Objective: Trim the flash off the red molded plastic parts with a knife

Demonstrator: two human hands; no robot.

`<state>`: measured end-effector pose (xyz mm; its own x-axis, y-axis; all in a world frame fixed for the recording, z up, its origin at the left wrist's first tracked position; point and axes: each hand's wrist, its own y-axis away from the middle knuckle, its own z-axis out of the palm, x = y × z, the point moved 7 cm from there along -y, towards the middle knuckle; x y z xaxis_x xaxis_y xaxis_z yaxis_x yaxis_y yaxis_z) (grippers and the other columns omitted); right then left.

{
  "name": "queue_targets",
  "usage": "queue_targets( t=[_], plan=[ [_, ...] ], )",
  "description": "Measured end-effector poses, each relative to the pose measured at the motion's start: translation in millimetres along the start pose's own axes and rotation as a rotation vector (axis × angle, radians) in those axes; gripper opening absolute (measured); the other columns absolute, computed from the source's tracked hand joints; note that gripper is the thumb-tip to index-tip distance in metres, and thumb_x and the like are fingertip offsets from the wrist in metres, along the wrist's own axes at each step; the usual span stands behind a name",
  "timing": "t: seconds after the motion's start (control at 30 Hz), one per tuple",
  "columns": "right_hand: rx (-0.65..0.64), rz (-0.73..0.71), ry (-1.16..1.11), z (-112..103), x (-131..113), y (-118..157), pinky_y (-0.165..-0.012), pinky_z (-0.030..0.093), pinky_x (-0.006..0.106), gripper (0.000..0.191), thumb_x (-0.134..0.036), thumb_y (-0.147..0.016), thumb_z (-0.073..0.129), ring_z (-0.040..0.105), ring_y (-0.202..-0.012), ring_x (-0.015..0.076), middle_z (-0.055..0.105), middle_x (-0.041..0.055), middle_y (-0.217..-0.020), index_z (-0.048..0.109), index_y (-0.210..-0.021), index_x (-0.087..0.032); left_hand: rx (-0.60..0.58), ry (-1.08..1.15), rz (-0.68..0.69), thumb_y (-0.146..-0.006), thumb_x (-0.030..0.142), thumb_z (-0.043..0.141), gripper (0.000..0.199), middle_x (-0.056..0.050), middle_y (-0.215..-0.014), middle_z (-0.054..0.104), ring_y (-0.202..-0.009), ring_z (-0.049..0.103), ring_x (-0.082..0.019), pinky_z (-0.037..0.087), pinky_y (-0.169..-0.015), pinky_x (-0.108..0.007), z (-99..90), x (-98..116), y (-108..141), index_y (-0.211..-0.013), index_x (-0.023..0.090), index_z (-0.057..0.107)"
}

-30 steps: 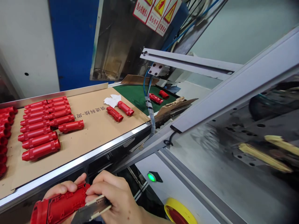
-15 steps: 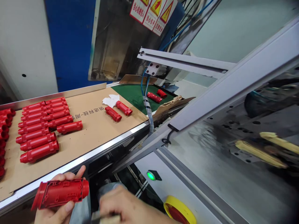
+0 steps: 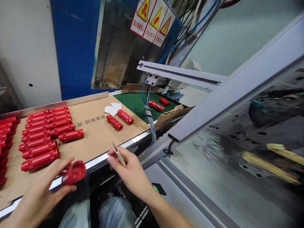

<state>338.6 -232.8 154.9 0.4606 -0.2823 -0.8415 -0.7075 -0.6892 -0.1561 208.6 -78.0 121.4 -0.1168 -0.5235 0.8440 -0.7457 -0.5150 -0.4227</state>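
Our left hand has its grip around a red part, thumb on the near side and fingers on the far side, at the near left by the metal edge of the counter; the part is blurred, but its hollow end appears to face right. Our right hand, to the right, grasps a slim knife between thumb and fingers, its tip pointing up and to the far left, well apart from the part. To handle both well, we should judge the hold on the part by its firmness: snug enough that it cannot roll, light enough not to squeeze its wall. With a blade this near our other hand, we do best to let its tip point away from the left fingers, and to mind the metal edge, where a knock could mark the plastic. Farther left lie rows of red pieces, side by side and close together, so any piece set near them calls for a gentle, level placing.
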Motion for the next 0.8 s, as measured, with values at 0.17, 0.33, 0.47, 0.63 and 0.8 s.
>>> queue_targets(
  t=[0.17,0.33,0.47,0.63,0.8],
  plan=[
    [0.205,-0.055,0.187,-35.2,14.4,-41.3,-0.06,0.038,0.023,0.012,-0.024,-0.078,0.047,0.049,-0.062,0.0125,0.051,-0.0014,-0.065,0.054,-0.075,-0.016,-0.26,-0.609,0.238,-0.064,0.038,0.059,0.028,-0.019,-0.096,0.066,-0.089,0.057,-0.043,0.044,-0.071,-0.054,26.2,-2.0,-56.2,-0.08,0.017,0.067],
    [0.284,-0.068,0.322,-52.6,29.4,-67.5,-0.068,0.04,0.027,0.013,-0.019,-0.078,0.046,0.053,-0.071,0.0167,0.055,0.0022,-0.07,0.057,-0.07,-0.016,-0.397,-0.842,0.28,-0.061,0.007,0.05,0.037,-0.029,-0.118,0.053,-0.109,0.047,-0.041,0.036,-0.088,-0.052,43.7,-12.1,-75.4,-0.096,0.0,0.061],
    [0.319,-0.034,0.422,-62.5,33.6,-73.6,-0.072,0.04,0.029,0.013,-0.018,-0.079,0.048,0.055,-0.076,0.0186,0.057,0.0059,-0.077,0.059,-0.073,-0.014,-0.417,-0.984,0.28,-0.067,0.004,0.038,0.04,-0.028,-0.115,0.054,-0.098,0.054,-0.042,0.043,-0.071,-0.052,33.1,-19.6,-75.1,-0.103,0.0,0.056],
    [0.298,0.042,0.52,-58.7,43.9,-82.8,-0.077,0.041,0.037,0.019,-0.026,-0.071,0.063,0.056,-0.086,0.0267,0.055,0.0141,-0.097,0.063,-0.083,-0.012,-0.33,-0.991,0.258,-0.075,0.013,0.037,0.043,-0.032,-0.116,0.049,-0.101,0.048,-0.049,0.039,-0.067,-0.058,20.3,-22.7,-76.4,-0.115,-0.002,0.047],
    [0.296,0.071,0.488,-50.8,49.5,-82.5,-0.078,0.041,0.042,0.02,-0.021,-0.073,0.059,0.057,-0.088,0.0296,0.054,0.0172,-0.1,0.061,-0.09,-0.01,-0.165,-0.432,0.153,-0.079,0.043,0.046,0.041,-0.018,-0.119,0.051,-0.11,0.047,-0.034,0.038,-0.089,-0.049,17.2,-3.3,-49.1,-0.108,0.015,0.049]
  ],
)
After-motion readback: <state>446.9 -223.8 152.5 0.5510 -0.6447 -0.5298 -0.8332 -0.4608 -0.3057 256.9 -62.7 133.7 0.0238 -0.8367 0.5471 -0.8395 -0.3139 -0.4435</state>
